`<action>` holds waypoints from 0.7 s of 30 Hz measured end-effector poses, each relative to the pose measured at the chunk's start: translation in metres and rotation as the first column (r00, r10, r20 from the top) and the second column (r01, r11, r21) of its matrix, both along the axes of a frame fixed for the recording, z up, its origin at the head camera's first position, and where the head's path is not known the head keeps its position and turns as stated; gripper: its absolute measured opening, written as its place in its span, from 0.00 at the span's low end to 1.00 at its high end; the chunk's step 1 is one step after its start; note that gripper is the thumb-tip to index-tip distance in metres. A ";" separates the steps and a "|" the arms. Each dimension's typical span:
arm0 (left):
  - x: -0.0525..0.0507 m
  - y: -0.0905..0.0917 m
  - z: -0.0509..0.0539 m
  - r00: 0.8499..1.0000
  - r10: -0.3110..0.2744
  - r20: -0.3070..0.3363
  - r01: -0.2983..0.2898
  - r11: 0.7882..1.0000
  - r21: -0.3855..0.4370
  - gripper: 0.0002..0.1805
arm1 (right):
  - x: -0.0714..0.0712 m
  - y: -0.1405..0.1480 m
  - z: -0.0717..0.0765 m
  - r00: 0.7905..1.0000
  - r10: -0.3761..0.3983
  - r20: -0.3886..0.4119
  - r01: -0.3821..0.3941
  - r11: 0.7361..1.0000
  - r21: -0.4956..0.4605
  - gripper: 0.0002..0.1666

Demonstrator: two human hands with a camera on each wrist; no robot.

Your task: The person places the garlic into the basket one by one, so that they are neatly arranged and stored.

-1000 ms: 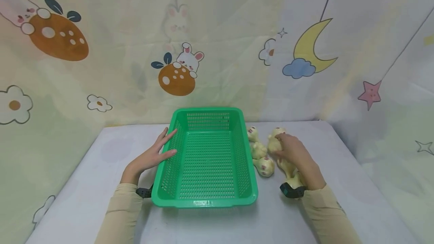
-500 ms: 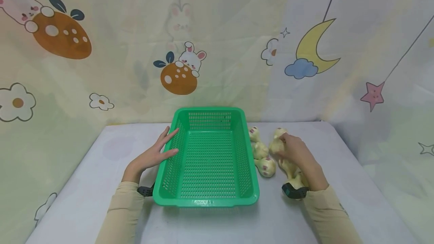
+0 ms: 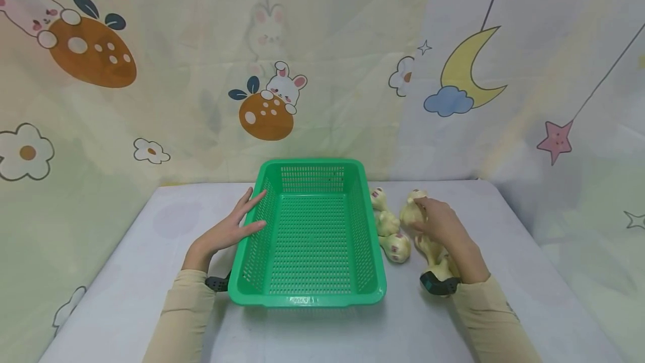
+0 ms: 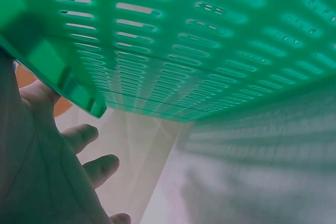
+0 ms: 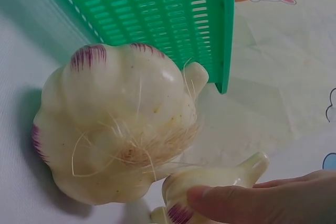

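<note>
Now, a green basket between two hands

The big green basket [image 3: 307, 300] sits on the white table [image 3: 312, 335]. It has lots of little holes, and its green bottom shows from the near end to the far end. The garlic is outside it, on the right. Three garlic bulbs [image 3: 388, 224] make a line just beside the basket's right side. More garlic is a bit farther right, around the right hand [image 3: 444, 227]. That hand reaches down and holds one bulb [image 3: 410, 216] with its thumb and fingers. I cannot tell if that bulb touches the table. Another bulb [image 5: 105, 108], with purple stripes and stringy roots, looks very big in the right wrist view. The left hand [image 3: 227, 232] is at the basket's left rim. Its fingers are straight and spread out, and its thumb reaches over the edge.
</note>
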State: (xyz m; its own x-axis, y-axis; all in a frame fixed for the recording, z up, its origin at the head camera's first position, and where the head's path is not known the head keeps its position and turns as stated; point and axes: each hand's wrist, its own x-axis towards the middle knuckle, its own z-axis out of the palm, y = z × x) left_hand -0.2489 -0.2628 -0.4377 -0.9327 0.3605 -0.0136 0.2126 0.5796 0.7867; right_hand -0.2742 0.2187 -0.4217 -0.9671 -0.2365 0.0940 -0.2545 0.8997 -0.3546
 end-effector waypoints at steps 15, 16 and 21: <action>0.010 0.007 0.018 1.000 -0.010 0.013 0.010 1.000 0.004 0.39 | 0.004 -0.001 0.005 1.000 0.008 -0.014 -0.008 1.000 -0.002 0.34; 0.007 0.005 0.013 1.000 -0.007 0.008 0.007 1.000 0.002 0.39 | 0.004 -0.002 0.006 1.000 0.008 -0.014 -0.008 1.000 0.000 0.35; -0.001 -0.001 0.000 1.000 -0.004 -0.003 0.004 1.000 0.005 0.39 | 0.007 -0.004 0.011 0.999 0.017 -0.031 -0.017 1.000 -0.002 0.35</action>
State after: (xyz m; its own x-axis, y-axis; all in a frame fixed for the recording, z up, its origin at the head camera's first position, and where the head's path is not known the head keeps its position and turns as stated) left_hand -0.2494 -0.2641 -0.4376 -0.9312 0.3643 -0.0085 0.2177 0.5747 0.7889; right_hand -0.2677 0.2144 -0.4110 -0.9595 -0.2530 0.1241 -0.2809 0.8942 -0.3486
